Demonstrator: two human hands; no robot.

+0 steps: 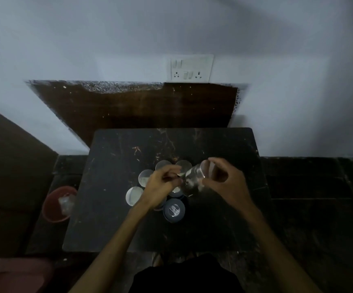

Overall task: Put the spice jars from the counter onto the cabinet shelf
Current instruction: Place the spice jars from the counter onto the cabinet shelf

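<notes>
Several spice jars with pale round lids (134,195) stand clustered on a small dark table (112,218); one at the front has a dark blue lid (174,210). Above the cluster a clear glass jar (190,179) lies tilted between both hands. My right hand (224,182) grips its lid end at the upper right. My left hand (160,187) holds its lower end with curled fingers. The jars under my hands are partly hidden.
A reddish bucket (58,205) sits on the floor left of the table. A dark wooden panel (141,104) and a wall switchboard (189,68) lie beyond the table. Dark floor surrounds the table on the right and in front.
</notes>
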